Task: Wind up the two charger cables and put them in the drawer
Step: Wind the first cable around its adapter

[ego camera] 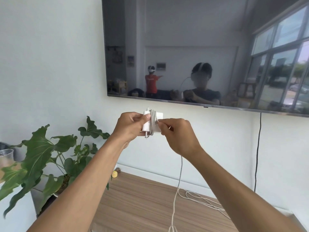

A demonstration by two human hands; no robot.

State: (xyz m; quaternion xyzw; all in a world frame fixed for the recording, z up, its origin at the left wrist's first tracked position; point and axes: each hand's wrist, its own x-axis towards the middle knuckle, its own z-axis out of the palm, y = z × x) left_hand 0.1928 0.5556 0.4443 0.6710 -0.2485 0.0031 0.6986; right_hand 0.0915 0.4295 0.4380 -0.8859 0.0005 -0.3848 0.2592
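A white charger brick [158, 115] is held up in front of the wall, with several turns of its grey-white cable wound round its middle. My left hand [132, 126] grips the brick's left side, thumb on its front. My right hand [178, 136] pinches the cable right beside the brick. From below my right hand the loose cable [179, 178] hangs down to the wooden top [133, 203] and off the frame's lower edge. More white cable [202, 200] lies in loose loops on the wood at the right. No drawer is in view.
A large wall-mounted TV [200, 47] hangs just above my hands, its black cord [257, 156] running down the wall at right. A leafy potted plant [43, 158] stands at the left, with a plastic cup [5, 158] behind it. A small yellow object [114, 174] sits at the wood's back edge.
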